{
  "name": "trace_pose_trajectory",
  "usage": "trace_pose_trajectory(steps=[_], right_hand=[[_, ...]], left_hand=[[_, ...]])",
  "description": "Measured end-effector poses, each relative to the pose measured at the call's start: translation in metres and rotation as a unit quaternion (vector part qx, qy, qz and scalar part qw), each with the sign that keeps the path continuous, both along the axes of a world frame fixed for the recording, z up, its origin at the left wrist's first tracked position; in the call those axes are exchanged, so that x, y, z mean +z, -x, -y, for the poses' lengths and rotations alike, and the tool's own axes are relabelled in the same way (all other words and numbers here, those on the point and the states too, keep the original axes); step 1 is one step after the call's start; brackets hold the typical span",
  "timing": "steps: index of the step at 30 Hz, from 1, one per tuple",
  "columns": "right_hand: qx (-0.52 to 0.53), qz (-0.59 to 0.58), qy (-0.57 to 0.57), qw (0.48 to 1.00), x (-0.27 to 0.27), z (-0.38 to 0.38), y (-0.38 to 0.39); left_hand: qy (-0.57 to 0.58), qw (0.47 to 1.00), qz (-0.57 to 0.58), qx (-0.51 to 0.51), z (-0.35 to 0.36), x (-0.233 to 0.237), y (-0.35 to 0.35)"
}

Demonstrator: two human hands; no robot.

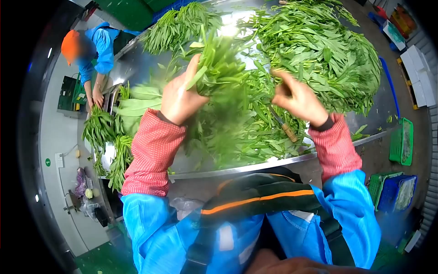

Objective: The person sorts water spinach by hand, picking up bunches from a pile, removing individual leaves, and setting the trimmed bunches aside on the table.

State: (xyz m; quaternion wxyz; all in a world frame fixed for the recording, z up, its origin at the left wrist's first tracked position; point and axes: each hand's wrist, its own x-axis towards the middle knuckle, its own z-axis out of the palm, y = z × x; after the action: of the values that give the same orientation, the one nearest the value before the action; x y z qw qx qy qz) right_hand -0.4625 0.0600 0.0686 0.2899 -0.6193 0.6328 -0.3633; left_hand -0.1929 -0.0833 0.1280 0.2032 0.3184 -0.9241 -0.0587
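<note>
My left hand (180, 98) is closed around a bunch of leafy greens (219, 61) with long narrow leaves, like water spinach. The bunch is held above the metal table, its stems up and its lower leaves blurred by motion. To its right, my right hand (296, 96) hovers over the greens with thumb and forefinger apart; nothing shows between them. Below that hand, a knife with a wooden handle (289, 132) lies on loose greens (260, 137), its blade partly covered by leaves.
A large heap of greens (324, 55) fills the table's right side; a smaller pile (180, 27) lies at the back. At left, a co-worker in an orange cap (70, 45) reaches toward more bunches (98, 125). The metal table edge (237, 170) runs before me. Green crates (401, 141) stand right.
</note>
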Motion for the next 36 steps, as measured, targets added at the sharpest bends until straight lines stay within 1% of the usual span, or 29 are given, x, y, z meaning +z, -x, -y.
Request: trace_pose_trajectory(steps=[1, 2, 3, 4, 5, 6, 7, 8, 10, 11, 13, 15, 16, 17, 18, 21, 22, 23, 24, 25, 26, 27, 29, 30, 33, 35, 36], right_hand=[[-0.047, -0.059, -0.033, 0.997, -0.019, -0.014, -0.009], [-0.063, -0.128, -0.03, 0.989, -0.047, -0.028, -0.013], [-0.074, -0.235, 0.041, 0.968, -0.09, -0.043, -0.013], [-0.087, -0.283, -0.049, 0.954, -0.099, -0.057, -0.021], [-0.099, -0.311, -0.07, 0.942, -0.118, -0.066, -0.027], [-0.106, -0.327, -0.069, 0.937, -0.126, -0.074, -0.034], [-0.115, -0.343, -0.067, 0.93, -0.133, -0.077, -0.038], [-0.125, -0.349, -0.052, 0.927, -0.146, -0.075, -0.037], [-0.146, -0.362, -0.026, 0.921, -0.16, -0.074, -0.034], [-0.144, -0.326, -0.025, 0.934, -0.165, -0.076, -0.03], [-0.139, -0.252, -0.023, 0.957, -0.152, -0.077, -0.026], [-0.195, -0.111, -0.09, 0.97, -0.148, -0.084, -0.019], [-0.203, 0.021, -0.122, 0.971, -0.149, -0.089, -0.009], [-0.209, 0.152, -0.152, 0.954, -0.149, -0.093, -0.003], [-0.194, 0.236, -0.205, 0.93, -0.125, -0.092, -0.006], [-0.124, 0.125, -0.084, 0.981, -0.114, -0.079, -0.033], [-0.09, 0.118, -0.074, 0.986, -0.103, -0.07, -0.039], [-0.106, 0.173, -0.155, 0.967, -0.098, -0.059, -0.045], [-0.093, 0.104, -0.065, 0.988, -0.101, -0.049, -0.051], [-0.079, 0.034, 0.027, 0.996, -0.102, -0.039, -0.058], [-0.08, -0.031, 0.036, 0.996, -0.099, -0.032, -0.063], [-0.079, -0.076, 0.03, 0.993, -0.099, -0.023, -0.068], [-0.045, -0.197, -0.076, 0.976, -0.109, -0.004, -0.072], [-0.047, -0.225, -0.092, 0.969, -0.133, 0.004, -0.071], [-0.058, -0.23, -0.141, 0.961, -0.152, 0.03, -0.075], [-0.039, -0.224, -0.173, 0.958, -0.159, 0.049, -0.076], [-0.03, -0.245, -0.219, 0.944, -0.16, 0.061, -0.077]], left_hand=[[-0.023, 0.999, 0.027, 0.02, 0.002, -0.009, 0.0], [-0.046, 0.997, 0.053, 0.039, 0.004, -0.022, 0.003], [-0.069, 0.993, 0.08, 0.058, 0.007, -0.04, 0.005], [-0.061, 0.992, 0.083, 0.069, 0.015, -0.087, 0.002], [-0.078, 0.991, 0.091, 0.065, 0.007, -0.113, 0.006], [-0.113, 0.982, 0.123, 0.086, 0.001, -0.142, 0.013], [-0.179, 0.967, 0.152, 0.101, -0.007, -0.159, 0.022], [-0.22, 0.957, 0.154, 0.109, -0.014, -0.173, 0.029], [-0.22, 0.958, 0.138, 0.121, -0.025, -0.187, 0.039], [-0.224, 0.955, 0.141, 0.131, -0.028, -0.191, 0.04], [-0.239, 0.948, 0.161, 0.133, -0.028, -0.189, 0.04], [-0.247, 0.945, 0.167, 0.138, -0.024, -0.19, 0.04], [-0.249, 0.944, 0.166, 0.14, -0.023, -0.195, 0.04], [-0.252, 0.943, 0.165, 0.142, -0.023, -0.198, 0.039], [-0.245, 0.947, 0.154, 0.136, -0.025, -0.199, 0.038], [-0.223, 0.958, 0.131, 0.126, -0.026, -0.202, 0.036], [-0.217, 0.959, 0.128, 0.128, -0.026, -0.204, 0.036], [-0.211, 0.961, 0.126, 0.129, -0.027, -0.206, 0.036], [-0.2, 0.963, 0.121, 0.13, -0.027, -0.208, 0.035], [-0.189, 0.966, 0.117, 0.132, -0.027, -0.211, 0.035], [-0.178, 0.969, 0.113, 0.132, -0.028, -0.213, 0.035], [-0.176, 0.969, 0.114, 0.134, -0.029, -0.214, 0.035], [-0.174, 0.968, 0.116, 0.136, -0.03, -0.215, 0.036], [-0.176, 0.965, 0.129, 0.145, -0.031, -0.216, 0.038], [-0.174, 0.956, 0.163, 0.169, -0.031, -0.22, 0.043], [-0.17, 0.951, 0.183, 0.183, -0.033, -0.224, 0.044], [-0.173, 0.949, 0.192, 0.183, -0.034, -0.222, 0.046]])
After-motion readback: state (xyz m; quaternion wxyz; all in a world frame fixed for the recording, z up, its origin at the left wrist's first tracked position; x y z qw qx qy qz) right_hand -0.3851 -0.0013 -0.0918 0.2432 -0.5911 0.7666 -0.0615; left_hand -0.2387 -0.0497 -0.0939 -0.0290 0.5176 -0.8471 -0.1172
